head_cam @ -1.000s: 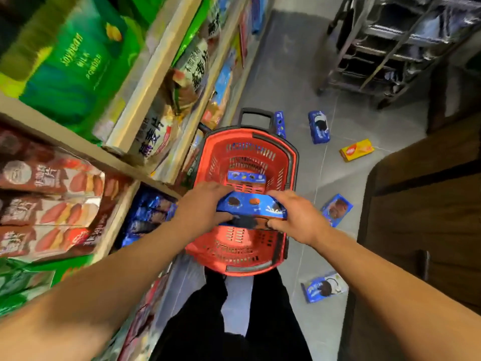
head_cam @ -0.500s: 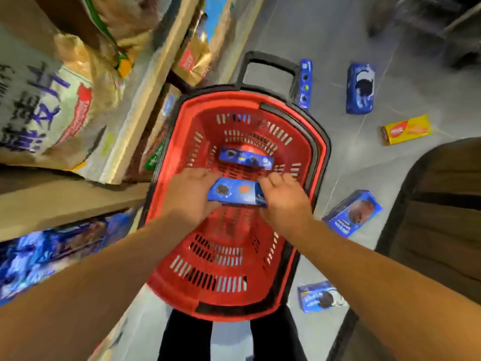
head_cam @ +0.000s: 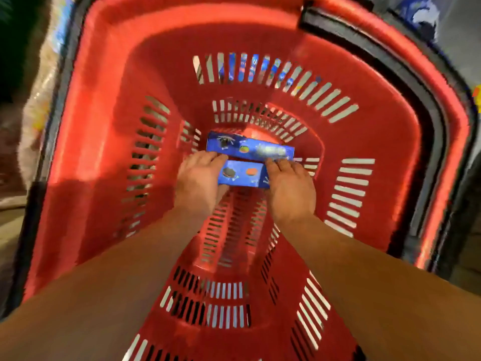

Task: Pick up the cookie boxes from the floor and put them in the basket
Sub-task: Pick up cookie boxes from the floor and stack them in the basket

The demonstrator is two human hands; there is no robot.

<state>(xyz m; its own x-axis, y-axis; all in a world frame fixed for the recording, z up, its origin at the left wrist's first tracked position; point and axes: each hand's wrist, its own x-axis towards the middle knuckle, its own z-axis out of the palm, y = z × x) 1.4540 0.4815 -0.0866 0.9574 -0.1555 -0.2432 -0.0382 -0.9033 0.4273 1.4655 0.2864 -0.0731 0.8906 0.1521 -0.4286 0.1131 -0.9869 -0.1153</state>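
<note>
I observe both hands deep inside the red basket (head_cam: 104, 105), which fills nearly the whole frame. My left hand (head_cam: 199, 182) and right hand (head_cam: 289, 190) hold a blue cookie box (head_cam: 243, 174) between them at centre frame, one hand at each end, fingers curled round its short ends. The box sits level, low over the basket floor; I cannot tell whether it touches the floor. A second blue cookie box (head_cam: 251, 148) lies in the basket just above it in the frame, touching or nearly touching the held one. The basket's black handle (head_cam: 406, 82) runs along the rim at upper right. Blue packaging shows through the far wall slots at upper centre.
</note>
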